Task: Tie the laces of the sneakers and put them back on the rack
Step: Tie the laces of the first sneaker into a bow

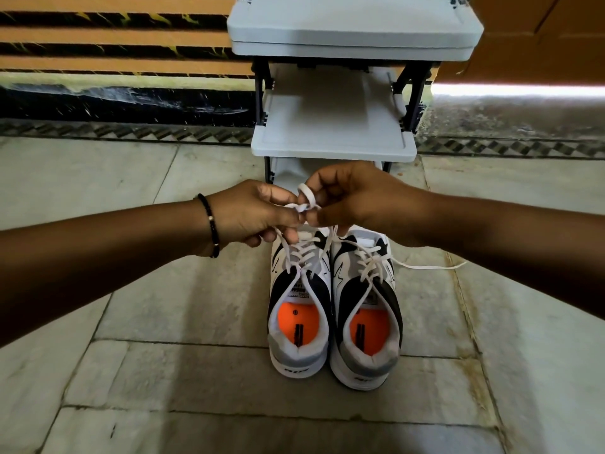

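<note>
Two white, black and grey sneakers with orange insoles stand side by side on the floor, heels toward me: the left sneaker and the right sneaker. Both hands meet above the toes of the left sneaker. My left hand and my right hand pinch its white laces, which form a small loop and knot between the fingertips. The lace strands run down taut to the eyelets. The right sneaker's lace lies loose, trailing right across the floor.
A white shoe rack with dark legs stands just behind the sneakers, its shelves bare. Behind it is a striped wall with a dark skirting. Pale stone floor tiles surround the sneakers.
</note>
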Tool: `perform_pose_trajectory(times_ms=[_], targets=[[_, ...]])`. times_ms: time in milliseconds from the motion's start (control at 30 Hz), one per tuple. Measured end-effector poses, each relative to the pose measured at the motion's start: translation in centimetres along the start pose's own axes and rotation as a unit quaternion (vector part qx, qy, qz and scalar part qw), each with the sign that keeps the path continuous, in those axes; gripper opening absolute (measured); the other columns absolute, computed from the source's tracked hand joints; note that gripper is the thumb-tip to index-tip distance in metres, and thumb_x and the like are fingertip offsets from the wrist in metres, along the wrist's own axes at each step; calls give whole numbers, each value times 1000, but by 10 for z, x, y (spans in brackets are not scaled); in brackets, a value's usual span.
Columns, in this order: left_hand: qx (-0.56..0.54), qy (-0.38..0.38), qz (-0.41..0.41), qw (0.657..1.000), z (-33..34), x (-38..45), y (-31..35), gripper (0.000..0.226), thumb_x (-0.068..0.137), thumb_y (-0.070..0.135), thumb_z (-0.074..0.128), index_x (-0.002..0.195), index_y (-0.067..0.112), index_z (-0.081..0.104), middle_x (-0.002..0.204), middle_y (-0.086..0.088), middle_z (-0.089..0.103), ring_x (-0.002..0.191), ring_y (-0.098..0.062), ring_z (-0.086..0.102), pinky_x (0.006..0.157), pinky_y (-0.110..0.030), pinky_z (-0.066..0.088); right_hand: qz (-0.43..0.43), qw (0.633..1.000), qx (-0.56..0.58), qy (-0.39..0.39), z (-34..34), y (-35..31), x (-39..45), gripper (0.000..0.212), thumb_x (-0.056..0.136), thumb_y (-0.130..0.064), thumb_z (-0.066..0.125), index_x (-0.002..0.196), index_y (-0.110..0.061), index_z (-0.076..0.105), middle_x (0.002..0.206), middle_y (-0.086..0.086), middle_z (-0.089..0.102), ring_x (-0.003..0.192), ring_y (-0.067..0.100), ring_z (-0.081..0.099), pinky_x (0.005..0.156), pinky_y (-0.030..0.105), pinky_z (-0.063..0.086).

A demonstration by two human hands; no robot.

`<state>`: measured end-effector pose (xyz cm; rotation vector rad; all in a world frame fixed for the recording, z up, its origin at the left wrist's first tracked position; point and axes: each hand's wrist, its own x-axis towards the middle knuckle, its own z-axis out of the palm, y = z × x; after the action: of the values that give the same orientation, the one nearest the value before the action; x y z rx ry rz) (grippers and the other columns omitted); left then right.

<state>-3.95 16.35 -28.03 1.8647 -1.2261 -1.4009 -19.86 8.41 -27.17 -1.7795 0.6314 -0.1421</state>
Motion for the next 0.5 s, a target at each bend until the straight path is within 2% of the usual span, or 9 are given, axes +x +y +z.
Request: perform_pose_trajectory(times_ms=[100, 167, 233, 300, 367, 433, 500], targets=[[-5, 10, 22, 1000, -2, -1, 2, 13, 81, 14, 61, 86, 23, 69, 90, -2, 74, 53, -6, 46, 51, -20, 33, 16, 998, 51, 13, -2, 2, 2, 12, 78, -6, 66, 89, -10, 63, 76, 1, 62, 70, 12, 57, 63, 31, 46], [21, -6, 52, 998, -1, -3, 5, 26, 82, 2, 55, 97, 20, 65, 102, -3, 70, 53, -2, 51, 50, -16, 37, 24, 998, 48, 28, -4, 2, 3, 7, 78, -7, 67, 84, -10, 65, 70, -3, 64, 65, 7, 58, 64, 32, 46], [38, -23, 84, 995, 2, -5, 8, 38, 82, -10, 46, 109, 13, 59, 103, -1, 67, 51, 4, 56, 46, -8, 39, 34, 997, 37, 53, -4, 2, 5, 3, 78, -8, 68, 79, -11, 67, 65, -6, 64, 61, 5, 58, 63, 31, 47], [59, -8, 110, 992, 1, -6, 8, 44, 84, -12, 42, 114, 16, 57, 99, 5, 65, 51, 6, 58, 46, -5, 40, 49, 994, 45, 86, -5, 2, 6, 2, 77, -8, 68, 78, -9, 67, 66, -2, 63, 64, 9, 56, 62, 31, 47], [134, 51, 154, 977, -5, -5, 6, 37, 89, 0, 43, 115, 21, 59, 87, 11, 66, 54, 4, 58, 52, -4, 42, 68, 990, 52, 116, -7, 2, 6, 6, 77, -8, 68, 81, -5, 66, 74, 6, 62, 70, 15, 54, 59, 30, 47], [215, 113, 185, 952, -14, -2, 1, 28, 91, 11, 45, 109, 22, 63, 82, 11, 68, 55, 5, 58, 56, -3, 43, 89, 985, 51, 140, -12, 3, 6, 5, 77, -8, 68, 75, -7, 63, 77, 8, 61, 73, 18, 54, 56, 28, 48], [222, 146, 192, 945, -21, 1, -6, 21, 89, 14, 49, 99, 18, 67, 83, 10, 72, 55, 3, 60, 56, -4, 44, 108, 981, 43, 156, -17, 7, 5, 12, 77, -9, 69, 69, -10, 60, 72, 5, 61, 71, 18, 56, 54, 27, 47]])
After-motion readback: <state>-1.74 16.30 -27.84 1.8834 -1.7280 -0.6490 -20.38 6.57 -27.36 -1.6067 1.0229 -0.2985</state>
